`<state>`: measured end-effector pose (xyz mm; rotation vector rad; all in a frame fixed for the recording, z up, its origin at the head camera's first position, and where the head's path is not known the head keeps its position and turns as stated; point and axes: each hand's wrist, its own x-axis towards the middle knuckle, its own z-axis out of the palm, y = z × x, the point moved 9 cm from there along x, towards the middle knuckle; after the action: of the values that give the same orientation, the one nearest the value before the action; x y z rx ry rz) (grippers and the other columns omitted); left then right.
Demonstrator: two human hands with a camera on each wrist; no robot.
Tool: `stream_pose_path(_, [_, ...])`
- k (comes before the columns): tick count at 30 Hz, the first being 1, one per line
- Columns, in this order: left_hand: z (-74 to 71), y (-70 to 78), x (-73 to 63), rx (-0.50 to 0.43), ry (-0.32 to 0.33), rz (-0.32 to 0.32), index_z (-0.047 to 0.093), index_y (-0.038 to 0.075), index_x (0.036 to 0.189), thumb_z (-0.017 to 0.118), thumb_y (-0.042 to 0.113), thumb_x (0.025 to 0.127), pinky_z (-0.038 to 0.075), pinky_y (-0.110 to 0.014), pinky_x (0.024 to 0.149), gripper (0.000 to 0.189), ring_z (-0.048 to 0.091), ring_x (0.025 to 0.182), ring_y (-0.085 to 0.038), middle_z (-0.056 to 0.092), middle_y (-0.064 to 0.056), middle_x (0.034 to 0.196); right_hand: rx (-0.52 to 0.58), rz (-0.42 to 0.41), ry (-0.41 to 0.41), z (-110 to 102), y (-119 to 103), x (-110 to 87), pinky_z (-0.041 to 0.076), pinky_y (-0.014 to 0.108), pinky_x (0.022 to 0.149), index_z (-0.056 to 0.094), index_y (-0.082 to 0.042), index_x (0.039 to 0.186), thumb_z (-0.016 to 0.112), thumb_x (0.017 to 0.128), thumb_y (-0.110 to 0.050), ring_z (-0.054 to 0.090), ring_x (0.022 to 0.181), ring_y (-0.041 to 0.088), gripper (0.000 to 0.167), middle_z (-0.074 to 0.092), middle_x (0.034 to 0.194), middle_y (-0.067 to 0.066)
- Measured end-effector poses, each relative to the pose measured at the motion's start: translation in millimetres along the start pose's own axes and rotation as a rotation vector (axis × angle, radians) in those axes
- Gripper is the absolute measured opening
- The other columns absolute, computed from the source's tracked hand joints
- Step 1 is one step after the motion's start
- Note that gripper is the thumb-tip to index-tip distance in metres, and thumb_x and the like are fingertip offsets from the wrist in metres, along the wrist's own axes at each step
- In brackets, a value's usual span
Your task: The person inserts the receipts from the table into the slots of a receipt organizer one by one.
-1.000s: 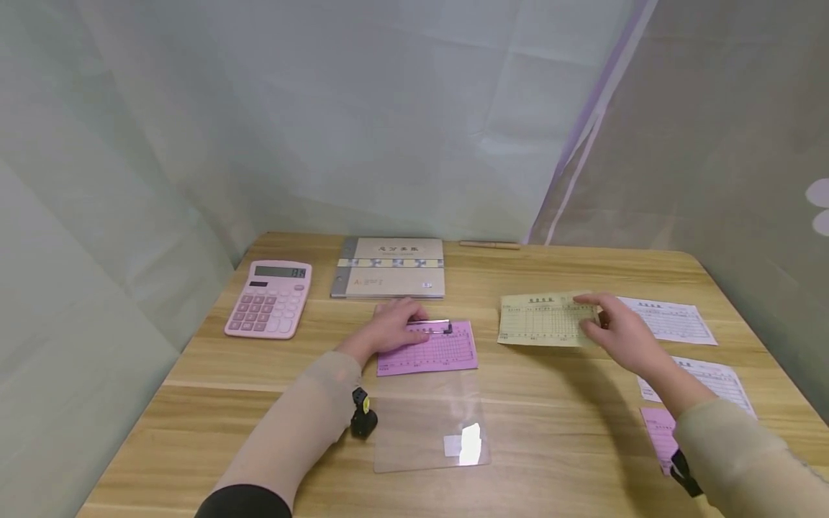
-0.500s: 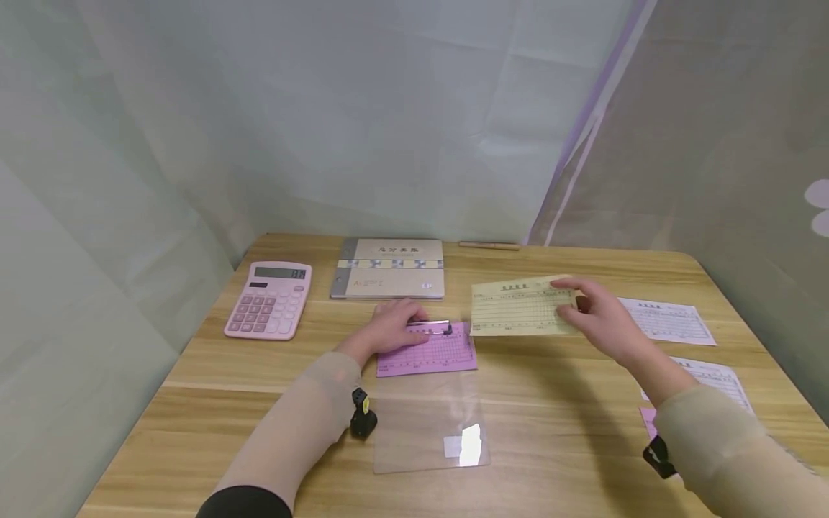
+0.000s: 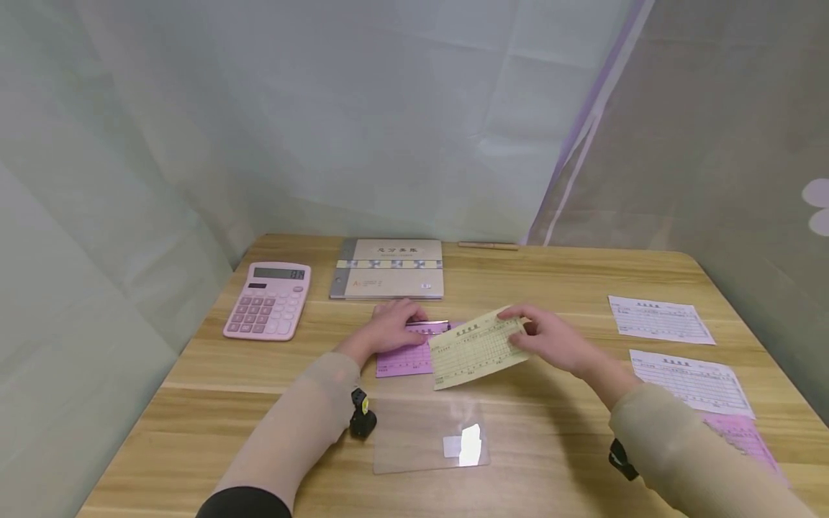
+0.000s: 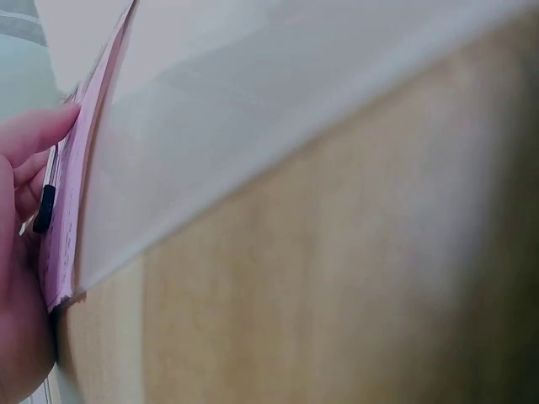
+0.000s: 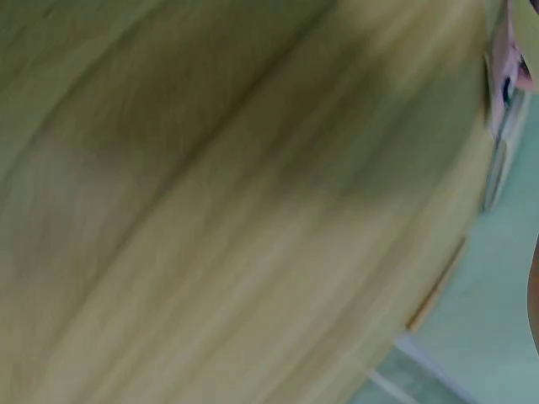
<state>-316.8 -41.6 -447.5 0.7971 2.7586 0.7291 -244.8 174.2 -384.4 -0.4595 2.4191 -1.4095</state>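
**Yellow slip (image 3: 479,351) held slanted above the clipboard (image 3: 414,432), left hand (image 3: 391,327) at its clip (image 3: 437,321)**

The right hand (image 3: 547,338) pinches the slip by its right end; the free end covers part of the pink slips (image 3: 401,362) at the clipboard's top. Whether the papers touch, I cannot tell. The left hand grips the clip, with its thumb over the pink paper; whether the clip is lifted is not clear.

Well to the clipboard's right lie two white slips (image 3: 662,320) and another pink slip (image 3: 745,440); the calculator (image 3: 267,301) is to its left, the ledger (image 3: 391,270) just beyond it.

The step in hand looks like adding the yellow slip to the clipped papers. The next move would call for turning it square to the pink ones, then feeding its upper edge under a raised clip; the thin sheet could buckle there.
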Motion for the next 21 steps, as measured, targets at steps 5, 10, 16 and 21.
stream_pose_path(5, [0.4, 0.2, 0.0, -0.008, 0.002, 0.001, 0.060, 0.021, 0.110, 0.069, 0.037, 0.079, 0.025, -0.044, 0.098, 0.036, 0.045, 0.108, -0.018, 0.054, 0.006, 0.109, -0.039, 0.018, -0.057, 23, 7, 8.6, 0.050, 0.033, 0.074, 0.054, -0.007, 0.124, 0.060, 0.089, -0.009, 0.062, 0.090, 0.020, 0.036, 0.058, 0.115, 0.016])
stream_pose_path(10, [0.9, 0.3, 0.7, -0.011, 0.004, 0.000, 0.060, 0.021, 0.109, 0.070, 0.038, 0.079, 0.026, -0.044, 0.097, 0.036, 0.045, 0.108, -0.018, 0.054, 0.006, 0.107, -0.076, 0.013, -0.082, 38, 12, 15.4, 0.050, 0.033, 0.071, 0.056, -0.007, 0.120, 0.061, 0.087, -0.007, 0.062, 0.083, 0.018, 0.034, 0.063, 0.105, 0.010])
stream_pose_path(16, [0.0, 0.4, 1.0, -0.010, 0.006, 0.002, 0.060, 0.021, 0.109, 0.071, 0.036, 0.078, 0.027, -0.045, 0.095, 0.036, 0.046, 0.106, -0.019, 0.054, 0.006, 0.106, -0.107, 0.003, -0.093, 56, 13, 23.5, 0.049, 0.034, 0.074, 0.059, -0.008, 0.117, 0.063, 0.086, -0.008, 0.061, 0.086, 0.017, 0.031, 0.062, 0.106, 0.007])
stream_pose_path(21, [0.7, 0.0, 1.9, 0.002, 0.000, -0.009, 0.059, 0.022, 0.109, 0.070, 0.038, 0.079, 0.027, -0.045, 0.095, 0.036, 0.045, 0.106, -0.018, 0.054, 0.006, 0.106, -0.159, -0.008, -0.059, 64, 12, 31.4, 0.046, 0.036, 0.080, 0.061, -0.007, 0.111, 0.064, 0.086, -0.010, 0.057, 0.089, 0.018, 0.026, 0.061, 0.101, 0.006])
